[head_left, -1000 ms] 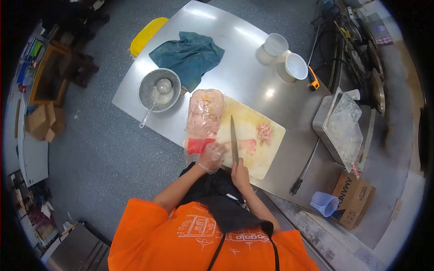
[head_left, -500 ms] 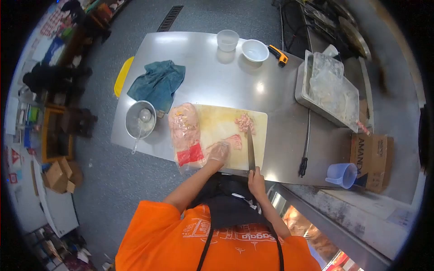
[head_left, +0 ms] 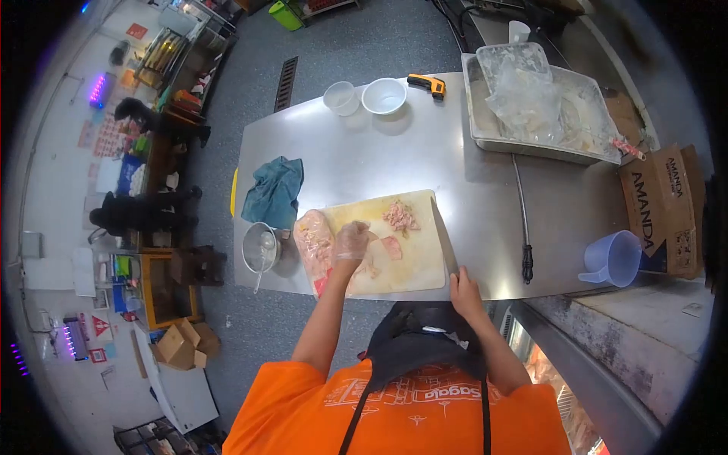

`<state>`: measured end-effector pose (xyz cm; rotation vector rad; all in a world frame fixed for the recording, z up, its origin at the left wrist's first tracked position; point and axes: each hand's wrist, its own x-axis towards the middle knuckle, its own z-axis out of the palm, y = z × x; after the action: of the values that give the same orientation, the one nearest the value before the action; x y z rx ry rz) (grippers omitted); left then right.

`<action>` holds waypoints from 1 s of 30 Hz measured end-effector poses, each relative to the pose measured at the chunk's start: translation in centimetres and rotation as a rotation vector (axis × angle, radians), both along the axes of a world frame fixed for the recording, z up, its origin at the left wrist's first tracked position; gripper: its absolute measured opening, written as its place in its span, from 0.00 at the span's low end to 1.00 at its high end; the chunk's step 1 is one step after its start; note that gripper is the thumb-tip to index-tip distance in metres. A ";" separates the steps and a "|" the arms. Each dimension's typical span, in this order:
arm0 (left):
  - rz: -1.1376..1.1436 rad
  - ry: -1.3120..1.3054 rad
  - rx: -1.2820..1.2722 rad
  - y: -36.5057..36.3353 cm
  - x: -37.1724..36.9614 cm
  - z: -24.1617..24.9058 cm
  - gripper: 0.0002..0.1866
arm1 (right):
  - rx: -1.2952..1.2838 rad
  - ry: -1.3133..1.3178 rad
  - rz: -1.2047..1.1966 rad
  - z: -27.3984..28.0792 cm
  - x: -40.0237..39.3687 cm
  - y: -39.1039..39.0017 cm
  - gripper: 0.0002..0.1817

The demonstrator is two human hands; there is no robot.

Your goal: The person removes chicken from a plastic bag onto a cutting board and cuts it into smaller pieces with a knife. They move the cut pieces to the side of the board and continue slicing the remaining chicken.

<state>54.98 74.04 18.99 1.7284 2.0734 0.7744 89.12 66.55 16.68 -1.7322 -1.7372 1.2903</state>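
My left hand (head_left: 351, 243), in a clear plastic glove, is over the left half of the pale cutting board (head_left: 421, 277). Its fingers are curled, and whatever they may hold is hidden. Beside it a bag of pink meat (head_left: 312, 234) overlaps the board's left edge. A flat slice of meat (head_left: 391, 247) lies to the right of the glove, with a pile of chopped meat (head_left: 400, 216) farther up. My bare right hand (head_left: 465, 293) is closed round the handle of a knife (head_left: 446, 236), whose blade lies along the board's right edge.
A metal bowl with a ladle (head_left: 262, 249) and a teal cloth (head_left: 274, 191) sit left. At the back are a clear tub (head_left: 341, 98), a white bowl (head_left: 384, 95) and an infrared thermometer (head_left: 428, 86). Right are a metal pan (head_left: 531, 148), a black-handled rod (head_left: 523, 220) and a pitcher (head_left: 613, 259).
My left hand has lifted off the meat slice and moved up and left over the board. The knife has moved from the chopped pile to the board's right edge. The view has shifted.
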 end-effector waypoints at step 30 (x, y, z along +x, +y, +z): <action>-0.215 0.280 -0.255 -3.7 6.4 -8.7 0.12 | 0.030 0.006 0.300 -0.9 3.7 5.4 0.15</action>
<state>61.43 70.34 10.33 1.9563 2.0027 0.2033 92.78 71.91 15.80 -1.4892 -2.0611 1.3772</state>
